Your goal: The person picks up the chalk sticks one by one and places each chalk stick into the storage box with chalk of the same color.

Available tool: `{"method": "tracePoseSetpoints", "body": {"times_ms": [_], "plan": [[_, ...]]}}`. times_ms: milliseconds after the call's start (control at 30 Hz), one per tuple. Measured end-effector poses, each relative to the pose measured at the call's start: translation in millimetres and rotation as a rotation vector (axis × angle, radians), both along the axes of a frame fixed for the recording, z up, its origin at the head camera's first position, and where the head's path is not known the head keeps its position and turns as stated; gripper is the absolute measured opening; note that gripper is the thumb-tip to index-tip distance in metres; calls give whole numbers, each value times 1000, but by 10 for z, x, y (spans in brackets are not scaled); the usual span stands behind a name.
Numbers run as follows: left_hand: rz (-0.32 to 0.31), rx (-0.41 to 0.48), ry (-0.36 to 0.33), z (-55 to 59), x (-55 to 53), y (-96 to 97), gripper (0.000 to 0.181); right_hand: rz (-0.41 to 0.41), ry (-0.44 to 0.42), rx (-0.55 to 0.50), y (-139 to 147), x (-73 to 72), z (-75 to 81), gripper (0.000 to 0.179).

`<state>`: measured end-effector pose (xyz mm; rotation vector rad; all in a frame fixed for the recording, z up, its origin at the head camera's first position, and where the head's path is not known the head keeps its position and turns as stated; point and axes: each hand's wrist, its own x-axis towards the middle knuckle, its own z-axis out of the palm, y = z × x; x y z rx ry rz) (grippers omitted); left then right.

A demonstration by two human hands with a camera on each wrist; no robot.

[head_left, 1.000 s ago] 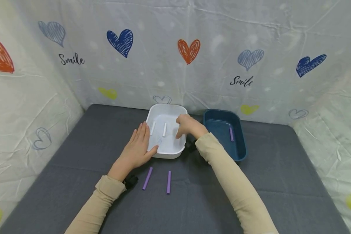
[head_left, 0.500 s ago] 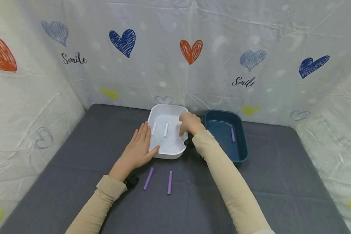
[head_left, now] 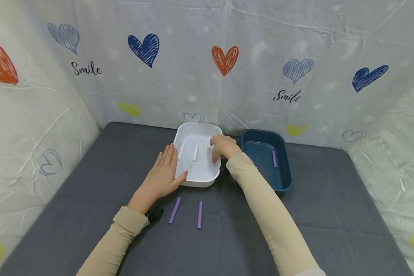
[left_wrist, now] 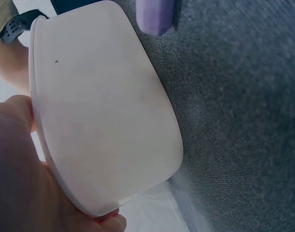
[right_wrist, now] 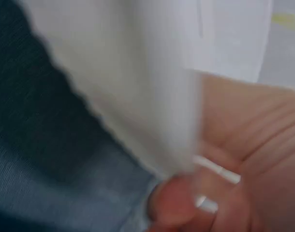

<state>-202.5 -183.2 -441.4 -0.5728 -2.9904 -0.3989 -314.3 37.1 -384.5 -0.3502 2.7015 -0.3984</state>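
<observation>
My left hand (head_left: 162, 174) lies with straight fingers along the left rim of the white tray (head_left: 200, 179), its thumb over the front corner. In the left wrist view the tray's outer wall (left_wrist: 104, 106) fills the middle, the thumb touching its rim. My right hand (head_left: 224, 147) holds the tray's right rim with bent fingers; in the right wrist view a fingertip (right_wrist: 174, 200) curls by the blurred white wall (right_wrist: 113, 72). Two white chalk-like sticks, one (head_left: 195, 153) central and one (head_left: 181, 151) further left, lie inside the tray.
A dark blue tray (head_left: 285, 165) stands to the right with one short purple stick (head_left: 274, 159) inside. On the grey cloth before the white tray lie two purple sticks, one left (head_left: 174, 210) and one right (head_left: 199, 215). A heart-printed curtain (head_left: 189, 84) hangs behind.
My right hand has shifted slightly to the right at the white tray's right rim. My left hand, the trays and the sticks look unmoved; the head view has shifted a little.
</observation>
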Motion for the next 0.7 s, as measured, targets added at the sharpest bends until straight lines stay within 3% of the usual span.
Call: {"method": "tracePoseSetpoints", "body": {"times_ms": [200,700], "plan": [[-2,-3,-13,7,0,-14,88,-55,-72,-44,-24,-19,55,69],[4,-15,-11,17,4,0,89,-62,63,36,-107,-33,-196,61]]}}
